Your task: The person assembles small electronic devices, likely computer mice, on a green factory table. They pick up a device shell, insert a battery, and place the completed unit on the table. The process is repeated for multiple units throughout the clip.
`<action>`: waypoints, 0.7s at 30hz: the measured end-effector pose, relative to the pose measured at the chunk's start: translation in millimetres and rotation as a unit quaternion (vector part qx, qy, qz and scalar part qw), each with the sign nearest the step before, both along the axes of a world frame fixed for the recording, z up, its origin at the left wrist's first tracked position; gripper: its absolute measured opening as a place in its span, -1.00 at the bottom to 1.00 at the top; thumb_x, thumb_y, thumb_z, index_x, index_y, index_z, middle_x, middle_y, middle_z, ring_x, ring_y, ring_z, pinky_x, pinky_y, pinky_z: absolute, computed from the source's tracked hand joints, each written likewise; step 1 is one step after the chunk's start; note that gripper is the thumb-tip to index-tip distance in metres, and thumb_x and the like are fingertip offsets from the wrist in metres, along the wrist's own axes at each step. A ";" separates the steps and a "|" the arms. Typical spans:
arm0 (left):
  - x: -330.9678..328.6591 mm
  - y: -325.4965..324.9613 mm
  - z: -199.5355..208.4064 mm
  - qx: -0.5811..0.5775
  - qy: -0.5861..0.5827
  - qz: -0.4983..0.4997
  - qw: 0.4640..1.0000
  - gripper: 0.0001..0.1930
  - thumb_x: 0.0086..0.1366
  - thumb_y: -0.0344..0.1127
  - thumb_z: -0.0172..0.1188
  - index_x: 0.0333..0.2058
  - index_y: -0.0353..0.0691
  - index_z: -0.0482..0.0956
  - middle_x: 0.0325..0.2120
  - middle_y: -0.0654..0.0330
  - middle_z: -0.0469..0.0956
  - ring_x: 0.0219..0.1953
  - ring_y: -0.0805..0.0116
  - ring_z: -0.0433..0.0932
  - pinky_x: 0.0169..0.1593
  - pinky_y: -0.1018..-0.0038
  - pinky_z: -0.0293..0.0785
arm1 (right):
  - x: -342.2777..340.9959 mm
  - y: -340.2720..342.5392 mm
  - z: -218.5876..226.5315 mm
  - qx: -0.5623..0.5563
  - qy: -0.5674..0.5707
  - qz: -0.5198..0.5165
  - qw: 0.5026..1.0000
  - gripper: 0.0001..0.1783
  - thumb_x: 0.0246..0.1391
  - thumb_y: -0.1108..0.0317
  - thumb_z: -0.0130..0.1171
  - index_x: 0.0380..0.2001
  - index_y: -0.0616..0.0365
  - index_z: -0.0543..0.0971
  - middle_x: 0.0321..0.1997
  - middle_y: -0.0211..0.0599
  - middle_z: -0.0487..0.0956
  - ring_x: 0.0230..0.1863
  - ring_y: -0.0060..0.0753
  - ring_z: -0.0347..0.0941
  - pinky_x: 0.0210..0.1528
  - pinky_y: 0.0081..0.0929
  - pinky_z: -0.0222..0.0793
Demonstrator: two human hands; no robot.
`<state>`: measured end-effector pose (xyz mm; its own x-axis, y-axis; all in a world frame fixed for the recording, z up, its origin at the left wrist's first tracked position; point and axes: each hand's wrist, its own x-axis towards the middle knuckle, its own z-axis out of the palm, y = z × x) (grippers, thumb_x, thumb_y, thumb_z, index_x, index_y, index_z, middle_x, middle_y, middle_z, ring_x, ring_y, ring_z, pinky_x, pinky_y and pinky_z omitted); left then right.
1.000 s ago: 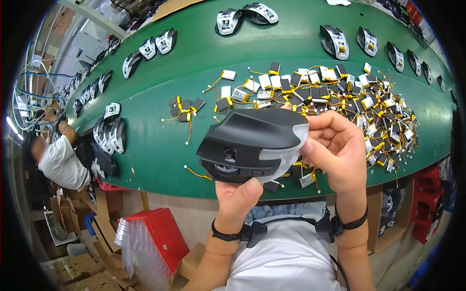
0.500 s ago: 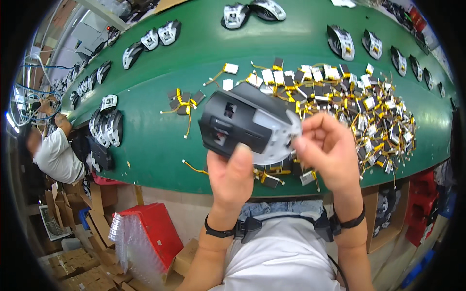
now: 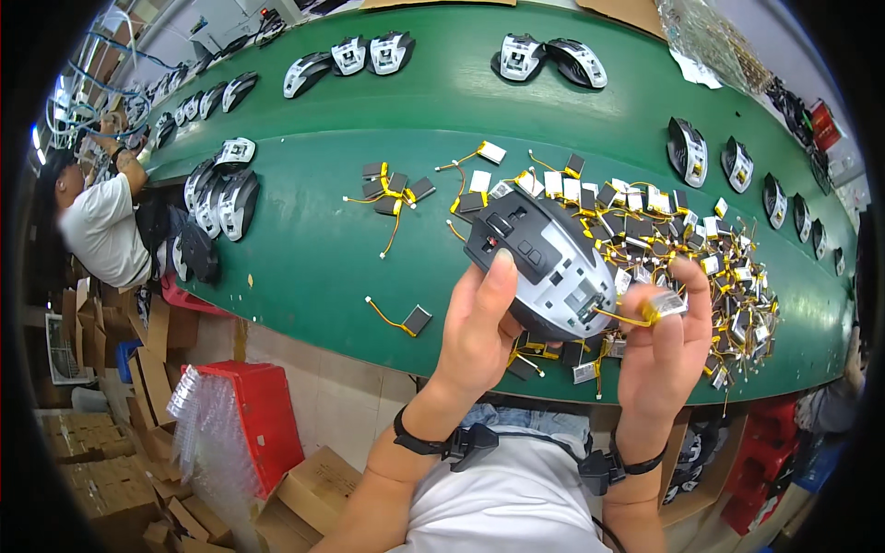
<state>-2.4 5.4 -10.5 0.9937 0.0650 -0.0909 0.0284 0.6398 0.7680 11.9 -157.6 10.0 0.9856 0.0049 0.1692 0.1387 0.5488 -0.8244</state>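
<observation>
Mouse (image 3: 555, 267) turned, battery (image 3: 669, 304) now in right grip (image 3: 666, 355)

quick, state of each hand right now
Left hand: closed, holding the black-and-white computer mouse.
Right hand: closed, fingers holding a silver wired battery.

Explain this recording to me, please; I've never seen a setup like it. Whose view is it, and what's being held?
There is no robot here, just a person's two bare hands. Every picture comes from one wide fisheye camera on that person's head, looking down, so straight edges bend. The left hand grips a black and silver-grey computer mouse. The right hand holds a small battery pack whose yellow wire reaches the mouse; whether it is plugged in, I can't tell. On the green table lies a heap of similar packs, with more mice beyond and at left. Another person sits at far left.
</observation>
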 end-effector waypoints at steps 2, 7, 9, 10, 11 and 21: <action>-0.7 -1.5 2.7 -0.031 0.012 -0.013 0.999 -0.49 0.44 0.03 -0.09 0.11 -0.32 0.31 -0.15 0.10 0.56 -0.26 0.36 0.63 -0.35 0.45 0.60 | -1.2 0.4 -6.9 -0.070 -0.046 -0.003 0.997 -0.44 0.13 0.16 0.29 0.06 0.26 0.36 -0.33 -0.23 0.54 -0.33 -0.52 0.43 -0.27 -0.58 0.30; 1.9 1.4 0.8 -0.028 0.023 -0.021 0.999 -0.53 0.44 0.00 -0.06 0.06 -0.30 0.32 -0.22 0.14 0.57 -0.34 0.43 0.63 -0.44 0.52 0.60 | 5.6 -2.6 -4.6 -0.439 -0.261 -0.102 0.854 -0.58 0.08 0.33 0.31 -0.03 0.34 0.56 -0.45 -0.31 0.49 -0.49 -0.51 0.32 -0.44 -0.59 0.27; 4.5 2.1 2.2 -0.039 0.019 -0.018 0.999 -0.52 0.43 0.02 -0.06 0.06 -0.30 0.31 -0.23 0.13 0.56 -0.35 0.44 0.63 -0.45 0.53 0.60 | 1.9 4.2 2.1 -0.464 -0.227 -0.086 0.852 -0.61 0.02 0.43 0.31 -0.04 0.31 0.59 -0.48 -0.30 0.48 -0.51 -0.46 0.31 -0.45 -0.55 0.28; 6.0 2.0 3.5 -0.041 0.012 -0.020 0.999 -0.52 0.43 0.02 -0.06 0.06 -0.30 0.30 -0.23 0.13 0.56 -0.35 0.43 0.63 -0.45 0.53 0.60 | 2.8 6.2 1.2 -0.438 -0.216 -0.089 0.868 -0.63 -0.02 0.43 0.35 -0.11 0.30 0.60 -0.48 -0.29 0.50 -0.49 -0.46 0.35 -0.43 -0.55 0.31; 4.4 2.5 1.9 -0.044 0.012 -0.019 0.999 -0.52 0.43 0.02 -0.06 0.06 -0.30 0.30 -0.23 0.13 0.56 -0.35 0.43 0.63 -0.45 0.53 0.60 | 1.2 7.5 -1.4 -0.413 -0.200 -0.088 0.884 -0.66 -0.07 0.44 0.39 -0.17 0.30 0.61 -0.47 -0.28 0.52 -0.47 -0.46 0.39 -0.41 -0.56 0.34; 5.8 -1.0 -1.6 -0.058 -0.004 -0.008 0.998 -0.32 0.34 0.15 -0.11 0.14 -0.38 0.32 -0.02 -0.14 0.52 -0.08 0.07 0.61 -0.07 0.25 0.61 | -8.2 0.2 8.9 -0.184 -0.114 -0.022 0.976 -0.66 0.03 0.37 0.33 -0.26 0.17 0.37 -0.33 -0.14 0.60 -0.32 -0.27 0.52 -0.23 -0.38 0.44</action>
<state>3.5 4.4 -12.1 0.9953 0.0387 -0.0883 0.0330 0.7235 0.6895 3.7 -157.4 18.9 0.9235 0.0659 0.3778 0.3572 0.2108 -0.9099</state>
